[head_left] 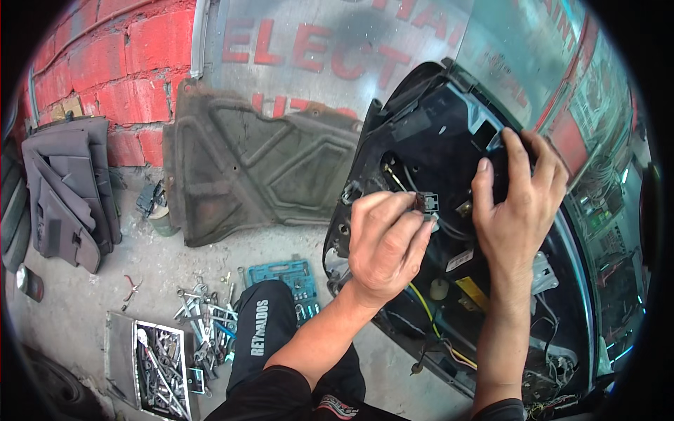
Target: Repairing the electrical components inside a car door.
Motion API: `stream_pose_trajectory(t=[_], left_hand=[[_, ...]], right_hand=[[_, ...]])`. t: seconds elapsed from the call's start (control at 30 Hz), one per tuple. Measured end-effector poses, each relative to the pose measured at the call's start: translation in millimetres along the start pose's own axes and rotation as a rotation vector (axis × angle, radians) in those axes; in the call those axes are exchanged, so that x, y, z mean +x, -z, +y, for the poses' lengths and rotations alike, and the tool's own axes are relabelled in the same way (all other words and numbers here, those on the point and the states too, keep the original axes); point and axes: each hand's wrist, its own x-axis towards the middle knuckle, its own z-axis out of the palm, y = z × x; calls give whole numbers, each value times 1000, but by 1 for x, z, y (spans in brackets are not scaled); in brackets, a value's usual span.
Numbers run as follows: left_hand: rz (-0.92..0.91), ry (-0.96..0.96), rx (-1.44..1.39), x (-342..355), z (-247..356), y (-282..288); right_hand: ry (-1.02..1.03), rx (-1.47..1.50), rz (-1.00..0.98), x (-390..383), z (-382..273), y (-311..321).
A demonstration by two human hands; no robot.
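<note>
At the bottom edge, the person's bent knee in black trousers (263, 330) sits between the two forearms and the floor. The left hand (387, 242) rises from the lower middle, its fingers curled tight with thumb and forefinger pinched around a small black plastic electrical connector (426, 203), which is held just in front of the inner face of the black car door panel (428, 133). The right hand (521, 200) is just beside it, its fingers spread and bent over a dark part of the same panel, pressing against it; whether they close around anything there cannot be told. Yellow and black wires (430, 319) hang below both hands along the panel's lower half.

On the concrete floor to the left lie a scatter of steel spanners (203, 319), an open metal tray of tools (160, 365), a teal plastic socket-set case (289, 277) and red-handled pliers (130, 286). Farther off, a large grey moulded underbody cover (260, 161) leans against the wall, with grey upholstered door trim cards (67, 189) stacked well apart to its left, under a red painted brick wall (119, 63).
</note>
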Motion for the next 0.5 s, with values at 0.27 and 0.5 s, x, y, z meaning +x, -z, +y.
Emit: stream_pose_trajectory(t=[0.27, 0.5], left_hand=[[26, 97, 60, 5, 5, -6], [-9, 567, 97, -3, -13, -15]], right_hand=[[8, -10, -4, 0, -3, 5], [35, -40, 63, 2, -1, -6]])
